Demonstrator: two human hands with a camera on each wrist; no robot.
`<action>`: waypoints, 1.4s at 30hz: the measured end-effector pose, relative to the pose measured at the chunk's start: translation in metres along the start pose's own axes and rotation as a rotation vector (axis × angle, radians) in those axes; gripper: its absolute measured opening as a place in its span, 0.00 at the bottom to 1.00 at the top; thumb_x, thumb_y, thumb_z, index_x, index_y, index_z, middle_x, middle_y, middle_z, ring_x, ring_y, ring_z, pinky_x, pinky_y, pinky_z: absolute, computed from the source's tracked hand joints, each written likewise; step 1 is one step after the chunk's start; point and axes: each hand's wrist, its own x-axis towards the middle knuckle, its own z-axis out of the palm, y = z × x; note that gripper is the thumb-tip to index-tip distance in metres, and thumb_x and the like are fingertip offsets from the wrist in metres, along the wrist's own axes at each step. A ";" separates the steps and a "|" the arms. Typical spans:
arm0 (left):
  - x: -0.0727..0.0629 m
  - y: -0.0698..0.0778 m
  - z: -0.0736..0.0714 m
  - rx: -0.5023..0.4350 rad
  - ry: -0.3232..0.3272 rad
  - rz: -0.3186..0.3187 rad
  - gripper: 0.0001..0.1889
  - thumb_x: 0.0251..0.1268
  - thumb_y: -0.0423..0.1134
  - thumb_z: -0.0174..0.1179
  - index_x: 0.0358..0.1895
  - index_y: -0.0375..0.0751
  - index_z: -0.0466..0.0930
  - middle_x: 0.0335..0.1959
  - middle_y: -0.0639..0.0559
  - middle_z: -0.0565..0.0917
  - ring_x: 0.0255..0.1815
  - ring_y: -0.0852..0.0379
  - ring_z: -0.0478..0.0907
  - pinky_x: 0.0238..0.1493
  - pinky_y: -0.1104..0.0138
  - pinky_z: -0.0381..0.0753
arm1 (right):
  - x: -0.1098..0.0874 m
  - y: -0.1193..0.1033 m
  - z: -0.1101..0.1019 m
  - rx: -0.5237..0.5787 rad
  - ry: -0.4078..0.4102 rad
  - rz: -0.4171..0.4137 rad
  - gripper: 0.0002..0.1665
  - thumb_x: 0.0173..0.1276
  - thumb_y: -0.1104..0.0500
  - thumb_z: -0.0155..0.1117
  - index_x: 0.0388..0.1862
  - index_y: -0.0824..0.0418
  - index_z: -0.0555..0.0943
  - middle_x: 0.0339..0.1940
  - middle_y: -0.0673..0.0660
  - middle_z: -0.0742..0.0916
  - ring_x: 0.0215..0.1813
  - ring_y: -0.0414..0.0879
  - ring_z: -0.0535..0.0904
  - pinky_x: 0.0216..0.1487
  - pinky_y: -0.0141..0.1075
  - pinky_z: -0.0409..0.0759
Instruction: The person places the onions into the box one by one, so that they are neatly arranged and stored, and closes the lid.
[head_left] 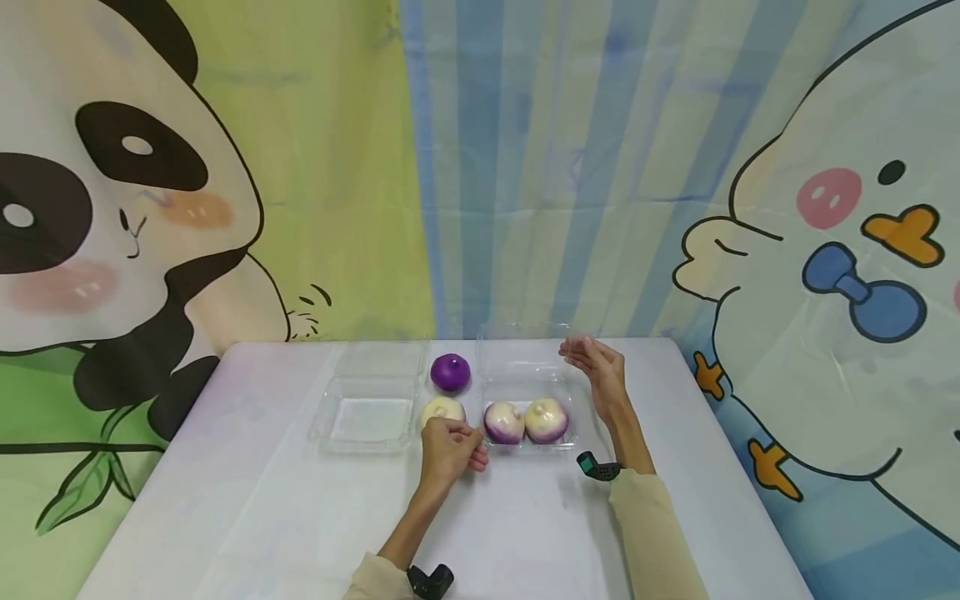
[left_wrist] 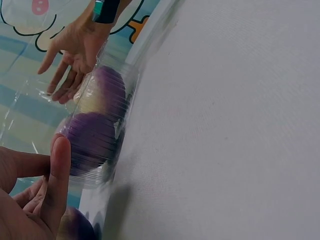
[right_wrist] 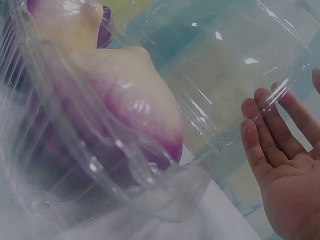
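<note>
A clear plastic clamshell box (head_left: pixel 528 383) holds two purple-and-white onions, a left onion (head_left: pixel 504 423) and a right onion (head_left: pixel 547 420); its lid (right_wrist: pixel 235 65) stands raised at the back. At the box's left front corner my left hand (head_left: pixel 452 452) pinches the rim between thumb and finger. My right hand (head_left: pixel 600 371) is beside the lid's right edge, fingers extended, the fingertips (right_wrist: pixel 257 112) right at the plastic in the right wrist view. Partly behind my left hand lies a pale onion (head_left: pixel 442 408), and a deep purple onion (head_left: pixel 451 372) sits behind it.
Left of the loose onions, a second clear clamshell box (head_left: pixel 371 414) lies with its lid folded back. The white table (head_left: pixel 300 517) ends at a printed curtain (head_left: pixel 517 167) showing a panda and a bird.
</note>
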 end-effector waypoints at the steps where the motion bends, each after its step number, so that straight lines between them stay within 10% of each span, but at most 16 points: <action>1: -0.002 -0.001 0.000 0.002 0.003 -0.006 0.07 0.70 0.23 0.67 0.35 0.18 0.86 0.21 0.32 0.89 0.13 0.56 0.86 0.18 0.59 0.92 | -0.002 0.001 0.000 0.001 0.003 0.006 0.27 0.89 0.53 0.58 0.55 0.81 0.83 0.48 0.57 0.96 0.53 0.47 0.94 0.59 0.33 0.93; 11: -0.010 -0.008 -0.001 0.002 -0.003 -0.025 0.08 0.71 0.23 0.67 0.35 0.17 0.86 0.22 0.31 0.89 0.13 0.56 0.87 0.19 0.59 0.93 | -0.014 0.003 0.004 0.006 0.009 0.021 0.24 0.89 0.57 0.57 0.45 0.80 0.83 0.45 0.57 0.96 0.51 0.49 0.93 0.57 0.33 0.93; 20: -0.005 -0.002 -0.002 0.018 -0.019 -0.006 0.08 0.72 0.24 0.67 0.36 0.17 0.86 0.22 0.30 0.89 0.14 0.55 0.87 0.19 0.60 0.92 | -0.015 -0.001 0.009 -0.021 0.077 0.067 0.19 0.87 0.55 0.60 0.36 0.57 0.93 0.36 0.49 0.95 0.42 0.41 0.92 0.52 0.31 0.90; 33: -0.001 0.000 -0.002 -0.023 0.044 -0.012 0.08 0.72 0.25 0.66 0.36 0.19 0.85 0.22 0.32 0.89 0.14 0.58 0.86 0.20 0.61 0.93 | -0.016 -0.010 0.014 -0.233 -0.071 -0.020 0.15 0.78 0.67 0.69 0.44 0.84 0.84 0.43 0.54 0.96 0.48 0.49 0.93 0.56 0.29 0.92; 42: 0.003 -0.002 -0.001 -0.049 0.066 -0.035 0.09 0.73 0.26 0.67 0.35 0.19 0.85 0.21 0.33 0.89 0.14 0.58 0.86 0.20 0.63 0.93 | -0.020 -0.014 0.013 -0.365 -0.129 -0.052 0.11 0.71 0.71 0.74 0.47 0.79 0.87 0.52 0.75 0.91 0.51 0.46 0.92 0.63 0.28 0.90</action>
